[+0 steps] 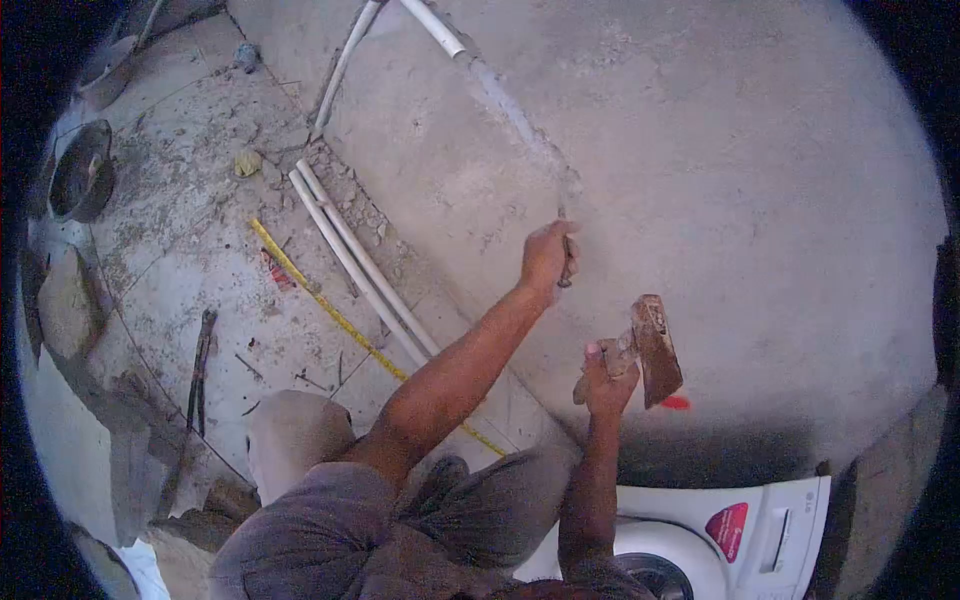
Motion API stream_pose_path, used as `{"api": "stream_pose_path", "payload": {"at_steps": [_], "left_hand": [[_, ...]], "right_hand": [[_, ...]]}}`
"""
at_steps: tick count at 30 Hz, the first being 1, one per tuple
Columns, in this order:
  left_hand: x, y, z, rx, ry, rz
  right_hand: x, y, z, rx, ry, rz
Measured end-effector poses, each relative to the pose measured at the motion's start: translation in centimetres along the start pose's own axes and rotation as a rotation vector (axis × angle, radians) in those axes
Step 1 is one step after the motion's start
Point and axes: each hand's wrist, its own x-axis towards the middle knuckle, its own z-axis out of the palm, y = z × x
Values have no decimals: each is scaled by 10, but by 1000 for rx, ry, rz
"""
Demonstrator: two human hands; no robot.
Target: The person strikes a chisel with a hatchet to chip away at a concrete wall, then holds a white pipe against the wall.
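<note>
My left hand (548, 258) is wrapped round a thin metal chisel (564, 281), whose tip points up at the lower end of a chipped groove (520, 122) in the grey wall (750, 200). To the right and lower, my right hand (608, 383) grips the short handle of a hammer-like tool with a wide, worn brown head (656, 350). The head is apart from the chisel. A white pipe (434, 26) lies in the upper part of the groove.
Two white pipes (350, 255) and a yellow measuring tape (330, 310) lie on the debris-strewn floor. Pliers-like long tool (201, 365) at left, black bucket (82, 172) farther left. A white washing machine (790, 530) stands at lower right.
</note>
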Motion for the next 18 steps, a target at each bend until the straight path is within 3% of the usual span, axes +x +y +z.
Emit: {"api": "stream_pose_path", "payload": {"at_steps": [3, 11, 13, 18], "left_hand": [[10, 3, -8, -107, -58, 13], [5, 16, 4, 33, -116, -49], [1, 17, 5, 13, -110, -63], [18, 5, -1, 66, -127, -14]], "right_hand": [[0, 4, -1, 59, -1, 13], [0, -7, -1, 59, -11, 38], [0, -6, -5, -103, 7, 21], [5, -1, -14, -10, 12, -7]]}}
